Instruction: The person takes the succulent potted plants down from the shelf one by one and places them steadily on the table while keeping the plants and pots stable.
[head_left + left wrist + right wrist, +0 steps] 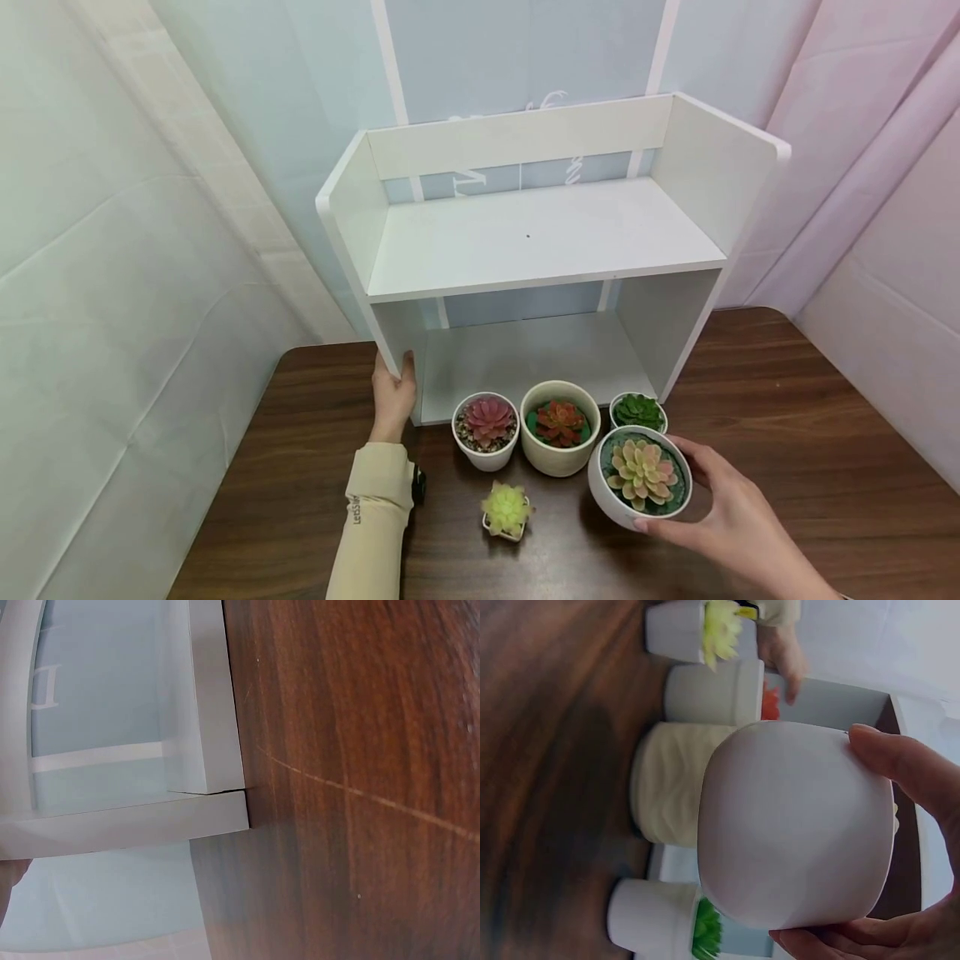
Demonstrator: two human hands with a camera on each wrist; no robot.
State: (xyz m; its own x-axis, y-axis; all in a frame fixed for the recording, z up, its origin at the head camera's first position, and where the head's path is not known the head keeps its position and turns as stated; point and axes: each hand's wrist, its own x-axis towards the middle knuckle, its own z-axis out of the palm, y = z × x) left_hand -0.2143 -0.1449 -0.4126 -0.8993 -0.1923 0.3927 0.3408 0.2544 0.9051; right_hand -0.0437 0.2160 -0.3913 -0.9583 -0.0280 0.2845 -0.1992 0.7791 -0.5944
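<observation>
My left hand point(393, 397) grips the left side panel of the white shelf point(547, 229), thumb on the inner face; only a bit of that hand shows in the left wrist view. With the thumb and fingers of my right hand point(738, 515), I hold a rounded white pot point(795, 825) by its sides, above the table. In it grows a pink-and-yellow succulent point(642, 472). Behind that pot, a small green succulent point(637, 411) is partly covered. To the left are a cream pot with a red succulent point(558, 423) and a white pot with a pink succulent point(487, 419).
A small yellow-green succulent point(507, 508) in a square white pot stands nearer me, between my arms. The shelf stands on a dark brown wooden table point(300, 467) with rounded back corners. Pale curtains point(150, 250) hang behind and at both sides.
</observation>
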